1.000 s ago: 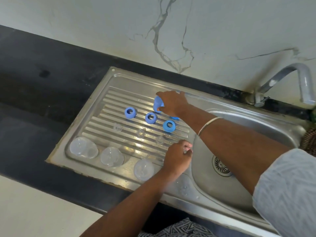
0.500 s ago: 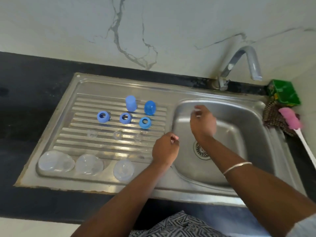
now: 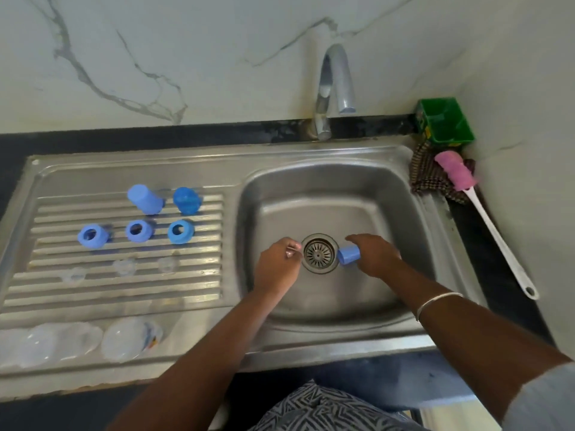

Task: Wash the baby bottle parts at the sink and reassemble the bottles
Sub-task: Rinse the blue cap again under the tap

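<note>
My right hand (image 3: 375,256) holds a blue bottle cap (image 3: 348,255) over the sink basin (image 3: 329,197), just right of the drain (image 3: 320,252). My left hand (image 3: 277,265) pinches a small clear part (image 3: 292,250), probably a nipple, left of the drain. On the ribbed draining board (image 3: 124,293) stand two blue caps (image 3: 146,199) and three blue collar rings (image 3: 135,230). Below them lie three clear nipples (image 3: 124,266). Three clear bottles (image 3: 124,337) lie along the front edge.
The tap (image 3: 334,85) arches over the basin's back and no water is visible. A green container (image 3: 445,121), a dark scrub cloth (image 3: 429,175) and a pink-headed bottle brush (image 3: 485,225) sit at the right. A marble wall rises behind the black counter.
Both hands moved from the draining board into the basin. My right hand now holds a blue cap; the view shifted right, showing the whole sink.
</note>
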Tool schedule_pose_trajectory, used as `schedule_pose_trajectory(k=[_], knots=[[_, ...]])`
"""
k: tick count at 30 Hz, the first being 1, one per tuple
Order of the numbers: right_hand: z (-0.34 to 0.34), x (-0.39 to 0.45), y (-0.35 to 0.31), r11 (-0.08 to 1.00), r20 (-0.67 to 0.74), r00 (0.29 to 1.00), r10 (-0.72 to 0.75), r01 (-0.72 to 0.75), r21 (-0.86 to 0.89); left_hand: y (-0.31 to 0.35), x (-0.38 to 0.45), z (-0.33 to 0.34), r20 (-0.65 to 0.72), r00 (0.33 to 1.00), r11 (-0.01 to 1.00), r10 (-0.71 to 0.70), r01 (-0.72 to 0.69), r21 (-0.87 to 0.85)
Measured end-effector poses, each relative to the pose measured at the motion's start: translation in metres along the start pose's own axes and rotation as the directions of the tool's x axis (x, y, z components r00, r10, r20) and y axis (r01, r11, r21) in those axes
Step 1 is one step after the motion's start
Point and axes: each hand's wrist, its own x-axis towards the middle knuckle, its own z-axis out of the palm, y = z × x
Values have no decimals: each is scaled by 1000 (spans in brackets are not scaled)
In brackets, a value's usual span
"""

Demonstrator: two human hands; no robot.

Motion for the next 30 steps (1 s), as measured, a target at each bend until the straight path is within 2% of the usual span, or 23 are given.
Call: schedule_pose_trajectory(k=[5, 11, 13, 16, 19, 21, 23, 25, 27, 28, 30], knots=[[14, 24, 23, 994, 83, 994, -77, 83, -70, 6, 6, 26, -4, 999, 996, -41, 41, 80], [27, 40, 26, 964, 30, 983, -179, 182, -193, 8, 7, 45, 12, 993, 982, -120, 116, 148], [30, 42, 27, 968, 21, 983, -184, 185, -169, 9, 10, 50, 12, 990, 977, -144, 140, 159], [31, 45, 24, 985, 23, 984, -174, 174, -7, 12, 17, 55, -18, 980, 975, -197, 198, 101], [23, 43, 6, 919, -68, 990, -124, 141, 369, 20, 26, 57, -47, 954, 954, -297, 298, 12], [13, 40, -12, 774, -36, 997, -61, 71, 629, 27, 36, 56, -10, 920, 919, -391, 390, -55], [7, 37, -29, 523, 94, 995, -25, -67, 850, 36, 44, 53, 99, 849, 835, -519, 528, -157], [0, 35, -39, 368, 199, 980, 8, -188, 911, 44, 50, 50, 242, 756, 717, -608, 654, -241], [-5, 32, -44, 334, 271, 963, 1, -256, 907, 43, 55, 48, 345, 707, 639, -617, 706, -305], [-6, 31, -46, 355, 272, 962, -21, -247, 902, 42, 58, 47, 368, 704, 626, -608, 710, -323], [-6, 30, -46, 474, 173, 982, -82, -114, 873, 41, 64, 48, 354, 725, 622, -591, 689, -372]])
